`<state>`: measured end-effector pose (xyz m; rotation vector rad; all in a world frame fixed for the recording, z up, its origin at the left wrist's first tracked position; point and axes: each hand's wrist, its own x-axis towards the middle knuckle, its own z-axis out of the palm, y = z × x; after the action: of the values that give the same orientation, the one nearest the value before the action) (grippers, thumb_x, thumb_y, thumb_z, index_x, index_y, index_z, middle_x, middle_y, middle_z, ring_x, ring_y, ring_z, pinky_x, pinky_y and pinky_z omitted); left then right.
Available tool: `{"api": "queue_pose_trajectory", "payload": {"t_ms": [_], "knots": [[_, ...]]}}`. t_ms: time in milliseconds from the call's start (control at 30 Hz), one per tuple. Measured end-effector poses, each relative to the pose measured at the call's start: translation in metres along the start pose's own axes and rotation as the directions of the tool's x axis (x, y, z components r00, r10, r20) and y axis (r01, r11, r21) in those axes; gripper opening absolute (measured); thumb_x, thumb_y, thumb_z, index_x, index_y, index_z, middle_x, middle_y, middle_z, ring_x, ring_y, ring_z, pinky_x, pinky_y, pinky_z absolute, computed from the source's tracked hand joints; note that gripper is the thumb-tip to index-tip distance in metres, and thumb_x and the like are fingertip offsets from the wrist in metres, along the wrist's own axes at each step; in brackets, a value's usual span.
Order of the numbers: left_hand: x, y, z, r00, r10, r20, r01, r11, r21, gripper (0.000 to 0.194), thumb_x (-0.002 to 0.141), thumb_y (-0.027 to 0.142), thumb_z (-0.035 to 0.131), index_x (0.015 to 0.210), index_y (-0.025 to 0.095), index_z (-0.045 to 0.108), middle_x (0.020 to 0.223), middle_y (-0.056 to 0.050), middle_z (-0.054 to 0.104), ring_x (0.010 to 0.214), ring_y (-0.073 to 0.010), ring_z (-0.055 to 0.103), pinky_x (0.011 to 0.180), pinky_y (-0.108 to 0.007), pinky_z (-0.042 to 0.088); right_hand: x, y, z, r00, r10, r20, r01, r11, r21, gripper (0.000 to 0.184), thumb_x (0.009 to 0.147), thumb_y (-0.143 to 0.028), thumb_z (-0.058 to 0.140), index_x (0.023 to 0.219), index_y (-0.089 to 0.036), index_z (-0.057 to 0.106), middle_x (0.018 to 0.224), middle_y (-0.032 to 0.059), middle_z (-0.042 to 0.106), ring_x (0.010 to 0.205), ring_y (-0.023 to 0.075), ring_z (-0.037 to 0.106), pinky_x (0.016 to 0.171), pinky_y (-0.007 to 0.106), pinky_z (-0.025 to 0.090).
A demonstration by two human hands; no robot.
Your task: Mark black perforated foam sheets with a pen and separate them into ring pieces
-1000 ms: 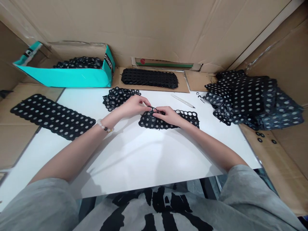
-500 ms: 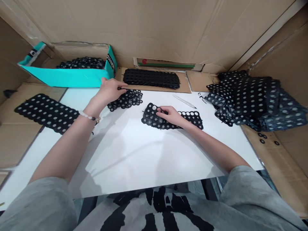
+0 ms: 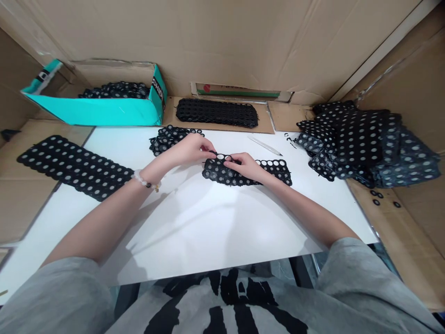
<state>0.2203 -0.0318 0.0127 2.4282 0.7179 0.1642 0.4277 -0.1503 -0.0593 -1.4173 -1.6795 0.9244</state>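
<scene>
A strip of linked black rings [image 3: 222, 175] lies folded on the white table in front of me. My right hand [image 3: 245, 166] pinches its upper edge near the middle, thumb on top. My left hand [image 3: 196, 148] is at the strip's upper left corner, thumb and fingertips pinched on what looks like a small black ring, mostly hidden by the fingers. Behind the left hand sits a pile of loose black rings [image 3: 162, 141]. On the left a longer ring strip [image 3: 74, 164] lies flat, partly under my left wrist.
A turquoise box [image 3: 93, 111] holding more rings stands at the back left. A dark stack of ring strips [image 3: 217, 112] rests on cardboard at the back. A white pen [image 3: 266, 146] lies near a heap of ring mesh [image 3: 361, 139] on the right. Cardboard walls [image 3: 229, 41] enclose the table.
My left hand has moved right and toward me, from the loose ring pile to the strip's corner. My right hand still holds the strip in nearly the same spot.
</scene>
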Motion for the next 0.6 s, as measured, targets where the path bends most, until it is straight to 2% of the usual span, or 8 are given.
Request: {"api": "queue_pose_trajectory", "payload": {"t_ms": [100, 167, 267, 300, 367, 500, 600], "knots": [[-0.001, -0.011, -0.018, 0.993, -0.104, -0.047, 0.101, 0.992, -0.07, 0.03, 0.078, 0.045, 0.074, 0.09, 0.019, 0.084, 0.084, -0.005, 0.078, 0.076, -0.0198, 0.066, 0.072, -0.029, 0.045, 0.0, -0.001, -0.001, 1.0, 0.012, 0.005, -0.012, 1.0, 0.016, 0.04, 0.09, -0.053, 0.06, 0.074, -0.017, 0.065, 0.066, -0.0023, 0.053, 0.067, 0.0133, 0.045, 0.067, 0.028, 0.035], [-0.006, -0.017, -0.034, 0.967, -0.201, -0.159, 0.198, 0.98, -0.036, 0.031, 0.08, 0.043, 0.073, 0.094, 0.017, 0.084, 0.089, -0.007, 0.078, 0.08, -0.0207, 0.065, 0.074, -0.029, 0.044, 0.0, -0.003, -0.001, 1.0, 0.016, 0.01, -0.016, 1.0, 0.006, 0.039, 0.09, -0.053, 0.06, 0.074, -0.017, 0.064, 0.067, -0.0021, 0.054, 0.068, 0.0136, 0.045, 0.068, 0.028, 0.035], [-0.015, -0.026, -0.06, 0.862, -0.332, -0.384, 0.394, 0.915, 0.092, 0.033, 0.087, 0.037, 0.068, 0.106, 0.014, 0.083, 0.104, -0.01, 0.078, 0.093, -0.0238, 0.064, 0.085, -0.032, 0.042, -0.002, -0.005, 0.0, 0.999, 0.033, 0.022, -0.032, 0.999, -0.032, 0.036, 0.089, -0.05, 0.061, 0.074, -0.017, 0.065, 0.068, -0.0016, 0.055, 0.069, 0.0138, 0.046, 0.069, 0.028, 0.035], [-0.017, -0.031, -0.067, 0.83, -0.374, -0.415, 0.457, 0.882, 0.118, 0.034, 0.09, 0.037, 0.065, 0.11, 0.015, 0.082, 0.11, -0.01, 0.077, 0.097, -0.0253, 0.063, 0.089, -0.035, 0.04, -0.003, -0.006, 0.0, 0.999, 0.038, 0.022, -0.037, 0.999, -0.039, 0.036, 0.089, -0.049, 0.06, 0.074, -0.017, 0.064, 0.068, -0.0016, 0.054, 0.069, 0.0138, 0.045, 0.069, 0.028, 0.035], [-0.02, -0.04, -0.075, 0.798, -0.453, -0.397, 0.547, 0.822, 0.161, 0.036, 0.095, 0.039, 0.06, 0.118, 0.019, 0.08, 0.119, -0.011, 0.075, 0.109, -0.0304, 0.058, 0.098, -0.042, 0.037, -0.003, -0.006, 0.001, 0.999, 0.041, 0.015, -0.041, 0.998, -0.04, 0.036, 0.089, -0.049, 0.06, 0.074, -0.017, 0.063, 0.067, -0.0018, 0.052, 0.069, 0.0138, 0.045, 0.068, 0.028, 0.035], [-0.017, -0.054, -0.07, 0.814, -0.505, -0.289, 0.577, 0.76, 0.297, 0.042, 0.095, 0.043, 0.057, 0.127, 0.025, 0.077, 0.126, -0.015, 0.071, 0.129, -0.0446, 0.042, 0.102, -0.056, 0.03, -0.003, -0.004, 0.002, 1.0, 0.02, 0.006, -0.019, 0.999, -0.041, 0.037, 0.09, -0.051, 0.059, 0.073, -0.018, 0.061, 0.067, -0.002, 0.05, 0.069, 0.0139, 0.044, 0.068, 0.028, 0.034], [-0.013, -0.05, -0.059, 0.843, -0.442, -0.307, 0.53, 0.784, 0.323, 0.047, 0.089, 0.048, 0.063, 0.129, 0.026, 0.075, 0.12, -0.015, 0.073, 0.128, -0.0474, 0.042, 0.1, -0.054, 0.03, -0.003, -0.002, 0.002, 1.0, 0.021, -0.001, -0.021, 0.999, -0.039, 0.037, 0.09, -0.051, 0.059, 0.073, -0.018, 0.062, 0.066, -0.0024, 0.05, 0.068, 0.0137, 0.043, 0.068, 0.028, 0.034]]}}
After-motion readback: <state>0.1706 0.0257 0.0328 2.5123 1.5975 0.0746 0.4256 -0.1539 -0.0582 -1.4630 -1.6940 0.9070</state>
